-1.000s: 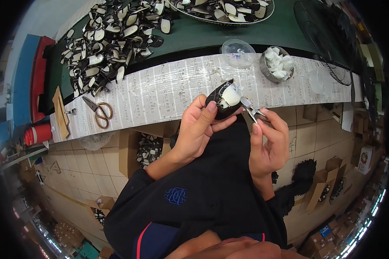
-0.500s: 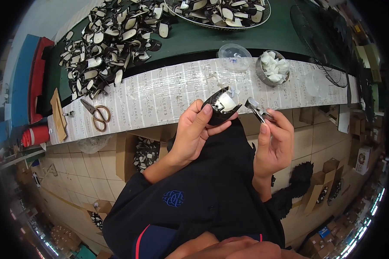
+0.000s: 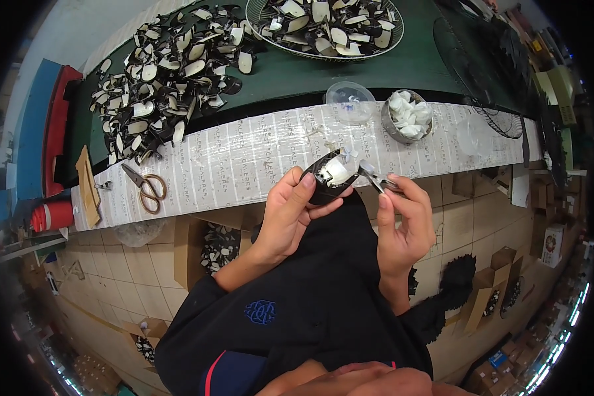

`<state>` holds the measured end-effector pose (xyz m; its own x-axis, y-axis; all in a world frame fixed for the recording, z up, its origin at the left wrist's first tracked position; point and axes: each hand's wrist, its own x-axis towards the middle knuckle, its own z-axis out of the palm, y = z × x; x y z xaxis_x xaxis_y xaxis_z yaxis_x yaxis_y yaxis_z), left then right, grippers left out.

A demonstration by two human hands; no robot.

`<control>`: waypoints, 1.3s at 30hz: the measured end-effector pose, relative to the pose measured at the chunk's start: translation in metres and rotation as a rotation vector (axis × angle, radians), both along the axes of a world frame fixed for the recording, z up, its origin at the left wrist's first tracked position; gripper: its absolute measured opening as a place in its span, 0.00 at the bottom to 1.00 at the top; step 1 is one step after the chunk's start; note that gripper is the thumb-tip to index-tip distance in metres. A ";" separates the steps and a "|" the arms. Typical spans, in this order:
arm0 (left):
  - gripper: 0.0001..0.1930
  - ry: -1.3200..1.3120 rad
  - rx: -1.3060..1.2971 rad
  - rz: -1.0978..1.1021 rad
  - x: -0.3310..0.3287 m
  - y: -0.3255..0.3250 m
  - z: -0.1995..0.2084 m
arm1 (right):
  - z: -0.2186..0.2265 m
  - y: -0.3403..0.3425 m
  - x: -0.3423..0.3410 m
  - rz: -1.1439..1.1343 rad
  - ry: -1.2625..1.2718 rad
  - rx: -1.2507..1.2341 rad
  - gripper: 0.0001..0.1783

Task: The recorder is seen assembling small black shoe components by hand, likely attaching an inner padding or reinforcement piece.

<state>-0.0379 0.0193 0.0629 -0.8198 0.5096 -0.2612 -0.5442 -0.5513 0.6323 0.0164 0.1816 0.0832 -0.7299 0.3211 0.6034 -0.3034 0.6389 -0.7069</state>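
Observation:
Thumb and fingers of my left hand [image 3: 285,221] close around a dark, glossy curved piece [image 3: 323,192], probably a shoe part, just over the front edge of the bench. A white flap [image 3: 338,171] lies on its upward side. Between the thumb and fingertips of my right hand [image 3: 406,231] is a small slim metal tool [image 3: 379,181] whose exact kind I cannot make out. Its tip points left, close beside the white flap; whether they touch is unclear. Scissors [image 3: 150,190] with brown handles lie on the bench to the left.
Many black-and-white pieces [image 3: 178,79] heap on the green table, more fill a wire basket [image 3: 393,47]. A round tin [image 3: 397,135] holds white wads beside a clear plastic lid [image 3: 333,99]. Paper [image 3: 244,158] covers the bench's front strip. Cardboard boxes [image 3: 188,254] stand below.
The metal tool in my right hand has moved left, close to the curved piece. My left hand keeps its hold. The whole view has shifted slightly.

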 end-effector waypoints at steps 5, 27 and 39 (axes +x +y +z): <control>0.12 -0.002 0.004 0.003 0.000 0.000 0.000 | 0.004 0.005 0.002 0.026 -0.006 -0.015 0.08; 0.20 0.005 -0.006 -0.088 0.001 -0.005 0.012 | -0.046 0.058 -0.001 -0.098 -0.037 -0.941 0.08; 0.10 0.041 -0.105 0.041 -0.022 -0.008 -0.067 | -0.115 0.060 -0.012 0.096 -0.295 -1.904 0.09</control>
<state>-0.0603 0.0112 -0.0044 -0.8502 0.4474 -0.2774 -0.4954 -0.5020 0.7089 0.0046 0.2416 -0.0319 -0.7803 0.2661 -0.5660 -0.0441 -0.9262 -0.3745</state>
